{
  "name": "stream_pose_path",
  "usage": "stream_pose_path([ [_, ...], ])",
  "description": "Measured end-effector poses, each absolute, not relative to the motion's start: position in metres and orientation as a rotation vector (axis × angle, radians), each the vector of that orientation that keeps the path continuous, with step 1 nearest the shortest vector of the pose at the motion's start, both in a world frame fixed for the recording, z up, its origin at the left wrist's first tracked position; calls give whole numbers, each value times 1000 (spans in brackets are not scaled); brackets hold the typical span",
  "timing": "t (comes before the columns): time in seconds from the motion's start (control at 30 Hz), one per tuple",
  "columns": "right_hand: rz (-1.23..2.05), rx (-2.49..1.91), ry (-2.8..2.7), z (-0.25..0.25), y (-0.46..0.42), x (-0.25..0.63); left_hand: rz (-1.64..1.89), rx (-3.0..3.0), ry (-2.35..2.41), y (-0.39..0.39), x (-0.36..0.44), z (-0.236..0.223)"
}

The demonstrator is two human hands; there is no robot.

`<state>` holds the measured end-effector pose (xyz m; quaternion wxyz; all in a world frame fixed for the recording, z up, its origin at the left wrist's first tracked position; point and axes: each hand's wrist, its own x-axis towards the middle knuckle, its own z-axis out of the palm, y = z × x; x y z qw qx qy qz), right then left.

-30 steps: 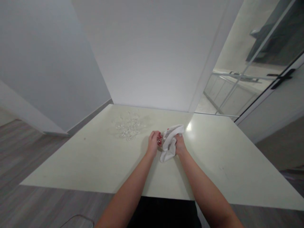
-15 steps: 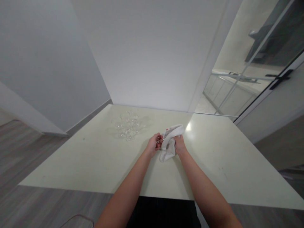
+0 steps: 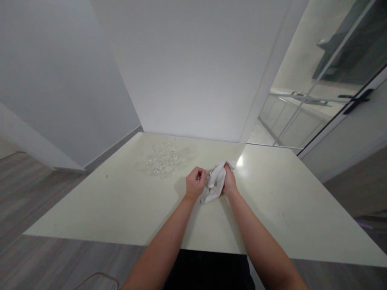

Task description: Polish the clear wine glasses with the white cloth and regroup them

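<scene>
Glassware (image 3: 207, 175) — mostly hidden by left hand (image 3: 195, 183), white cloth (image 3: 215, 183) — outline unclear

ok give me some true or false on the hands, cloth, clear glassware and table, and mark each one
The right hand grips a white cloth. True.
The clear glassware sits to the right of the cloth. False: it is to the left.
The left hand lies flat on the table. False: its fingers are curled, close beside the cloth.
The table is pale. True.
The cloth is spread out flat. False: it is bunched up.
</scene>
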<state>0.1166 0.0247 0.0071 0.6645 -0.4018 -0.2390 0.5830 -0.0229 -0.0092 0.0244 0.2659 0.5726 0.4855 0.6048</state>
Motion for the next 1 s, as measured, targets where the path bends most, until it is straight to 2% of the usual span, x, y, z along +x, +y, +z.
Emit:
stream_pose_path([
  [0.23,1538,-839,-456,1,23,110,1791,1243,1302,8,-29,18],
  [0.43,1276,-862,-633,-2,23,110,1806,1008,1309,13,-31,15],
  [0.63,1420,-978,-990,-2,18,112,1871,1033,1373,15,-37,13],
  [1.0,1586,-901,-963,4,14,125,1874,1178,1358,10,-31,19],
])
